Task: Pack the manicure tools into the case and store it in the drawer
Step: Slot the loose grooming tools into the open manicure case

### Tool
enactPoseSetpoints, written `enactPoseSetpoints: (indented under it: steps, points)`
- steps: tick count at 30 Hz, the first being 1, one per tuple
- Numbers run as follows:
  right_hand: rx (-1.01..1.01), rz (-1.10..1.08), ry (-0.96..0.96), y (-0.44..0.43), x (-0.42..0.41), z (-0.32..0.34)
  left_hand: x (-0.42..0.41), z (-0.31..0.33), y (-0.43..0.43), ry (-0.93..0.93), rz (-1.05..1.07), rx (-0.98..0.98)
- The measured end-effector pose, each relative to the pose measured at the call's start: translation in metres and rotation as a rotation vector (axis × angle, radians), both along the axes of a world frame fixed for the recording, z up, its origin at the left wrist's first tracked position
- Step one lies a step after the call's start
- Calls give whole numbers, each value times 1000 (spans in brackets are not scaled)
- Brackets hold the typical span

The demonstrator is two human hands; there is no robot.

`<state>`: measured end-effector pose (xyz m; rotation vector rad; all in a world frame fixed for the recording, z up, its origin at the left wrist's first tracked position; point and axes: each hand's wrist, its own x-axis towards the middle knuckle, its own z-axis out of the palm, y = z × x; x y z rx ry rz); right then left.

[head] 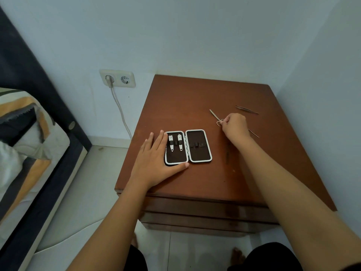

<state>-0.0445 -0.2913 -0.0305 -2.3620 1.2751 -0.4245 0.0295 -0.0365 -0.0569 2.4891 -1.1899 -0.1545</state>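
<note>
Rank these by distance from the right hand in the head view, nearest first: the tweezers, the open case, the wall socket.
From the right hand:
1. Tweezers, just beyond it, toward the nightstand's back right.
2. Open case, to its left, under the left hand.
3. Wall socket, far left on the wall.

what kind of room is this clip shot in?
Most likely a bedroom. A bed with a dark frame and patterned bedding stands at left, a brown wooden nightstand with drawers sits in the wall corner, and a white double wall socket with a plugged-in cable is low beside it.
</note>
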Motion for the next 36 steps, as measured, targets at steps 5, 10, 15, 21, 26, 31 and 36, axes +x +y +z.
enactPoseSetpoints:
  steps: [5, 10, 15, 21, 26, 31, 36]
  points:
    - [-20, 139, 76, 18, -9, 0, 1, -1, 1, -7, -23, 37]
    - [46, 316, -34, 68, -23, 5, -5, 4, 0, 29, 7, 60]
    - [120, 380, -52, 113, -44, 8, -17, 7, 2, 58, 15, 70]
    - [146, 401, -7, 144, -59, 18, -19, 11, 20, 92, -82, 100]
    - [104, 347, 97, 151, -59, 17, -19, 12, 24, 111, -100, 122]
    - [62, 352, 141, 155, -49, 16, -17, 9, 25, 103, -105, 116]
    - [-101, 366, 166, 162, -38, 16, -15, 9, 25, 117, -116, 130]
